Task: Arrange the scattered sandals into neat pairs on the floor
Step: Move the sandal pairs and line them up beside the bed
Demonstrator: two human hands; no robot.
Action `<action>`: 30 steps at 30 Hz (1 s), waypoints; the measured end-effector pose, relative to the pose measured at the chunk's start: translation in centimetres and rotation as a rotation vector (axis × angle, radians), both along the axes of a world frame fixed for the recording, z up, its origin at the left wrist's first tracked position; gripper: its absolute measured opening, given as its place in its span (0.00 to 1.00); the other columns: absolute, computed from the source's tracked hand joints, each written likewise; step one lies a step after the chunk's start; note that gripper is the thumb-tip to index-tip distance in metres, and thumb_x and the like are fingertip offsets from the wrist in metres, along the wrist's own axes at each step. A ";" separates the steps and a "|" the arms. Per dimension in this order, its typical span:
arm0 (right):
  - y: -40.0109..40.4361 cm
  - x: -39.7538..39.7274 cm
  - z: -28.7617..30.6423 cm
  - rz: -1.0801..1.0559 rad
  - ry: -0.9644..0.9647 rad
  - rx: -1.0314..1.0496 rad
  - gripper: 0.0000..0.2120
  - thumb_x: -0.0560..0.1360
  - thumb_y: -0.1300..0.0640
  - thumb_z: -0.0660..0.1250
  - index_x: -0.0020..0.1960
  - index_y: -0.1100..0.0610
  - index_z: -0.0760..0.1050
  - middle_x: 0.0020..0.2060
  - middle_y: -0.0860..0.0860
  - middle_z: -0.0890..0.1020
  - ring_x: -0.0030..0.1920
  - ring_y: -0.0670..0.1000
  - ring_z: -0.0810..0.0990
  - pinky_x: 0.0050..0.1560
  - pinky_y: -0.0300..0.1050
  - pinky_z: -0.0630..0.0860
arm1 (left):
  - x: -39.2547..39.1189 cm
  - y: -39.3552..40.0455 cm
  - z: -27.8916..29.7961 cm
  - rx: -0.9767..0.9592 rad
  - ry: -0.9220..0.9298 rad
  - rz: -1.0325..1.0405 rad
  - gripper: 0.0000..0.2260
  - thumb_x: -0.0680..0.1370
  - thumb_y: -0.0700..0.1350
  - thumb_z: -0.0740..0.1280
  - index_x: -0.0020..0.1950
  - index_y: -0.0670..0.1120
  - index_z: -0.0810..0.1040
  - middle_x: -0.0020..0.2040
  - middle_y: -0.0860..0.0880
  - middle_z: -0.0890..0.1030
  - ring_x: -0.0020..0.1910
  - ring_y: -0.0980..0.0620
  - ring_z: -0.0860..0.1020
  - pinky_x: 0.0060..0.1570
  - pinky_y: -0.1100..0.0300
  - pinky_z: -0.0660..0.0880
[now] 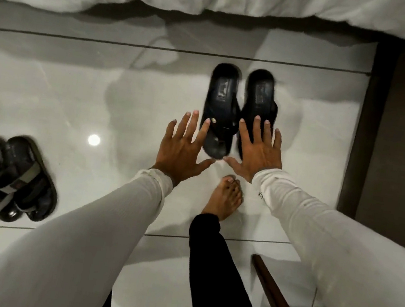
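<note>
Far left of the black pair, two strapped sandals [12, 177] lie heaped, one across the other, on the tile floor [73, 98]. Our left hand [181, 146] and right hand [258, 152] hover with fingers spread, gripping nothing, over the black sandals [238, 111], which sit side by side. We should nudge their near ends level, then untangle the heap.

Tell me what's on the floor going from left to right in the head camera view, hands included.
Strapped sandals in a heap → left hand → left black slipper → right black slipper → right hand → dark wooden frame.
</note>
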State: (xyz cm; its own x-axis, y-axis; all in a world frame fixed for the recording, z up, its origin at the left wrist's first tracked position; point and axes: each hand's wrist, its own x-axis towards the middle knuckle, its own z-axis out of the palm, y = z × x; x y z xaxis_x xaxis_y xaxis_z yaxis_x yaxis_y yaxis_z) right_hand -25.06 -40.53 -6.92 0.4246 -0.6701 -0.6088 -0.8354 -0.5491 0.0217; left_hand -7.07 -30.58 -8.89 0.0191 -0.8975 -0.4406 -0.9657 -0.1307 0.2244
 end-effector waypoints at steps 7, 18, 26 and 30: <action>7.4 11.3 3.3 0.123 0.023 -0.007 0.49 0.69 0.26 0.57 0.80 0.51 0.45 0.79 0.61 0.50 0.78 0.65 0.49 0.75 0.67 0.48 | 10.9 10.7 4.1 -0.042 -0.101 0.130 0.42 0.74 0.72 0.52 0.81 0.47 0.53 0.80 0.38 0.56 0.78 0.38 0.58 0.72 0.37 0.59; 26.8 33.2 3.4 0.356 -0.035 0.098 0.47 0.71 0.29 0.57 0.80 0.50 0.41 0.79 0.60 0.46 0.78 0.64 0.45 0.76 0.64 0.46 | 29.7 32.3 6.8 0.109 -0.198 0.375 0.43 0.73 0.73 0.51 0.81 0.51 0.46 0.82 0.41 0.48 0.80 0.40 0.50 0.75 0.36 0.51; 37.7 44.0 -0.7 0.343 0.057 0.261 0.43 0.71 0.41 0.70 0.77 0.50 0.51 0.77 0.57 0.55 0.67 0.64 0.70 0.60 0.58 0.72 | 38.0 43.4 2.9 0.250 -0.196 0.403 0.40 0.75 0.69 0.55 0.80 0.46 0.53 0.80 0.39 0.55 0.77 0.38 0.59 0.71 0.39 0.61; 39.4 47.5 -3.3 0.459 0.053 0.306 0.35 0.71 0.52 0.72 0.73 0.53 0.59 0.73 0.57 0.62 0.61 0.64 0.75 0.52 0.56 0.75 | 40.2 43.2 -0.8 0.289 -0.099 0.419 0.35 0.76 0.60 0.63 0.78 0.45 0.57 0.77 0.40 0.62 0.68 0.38 0.71 0.61 0.44 0.72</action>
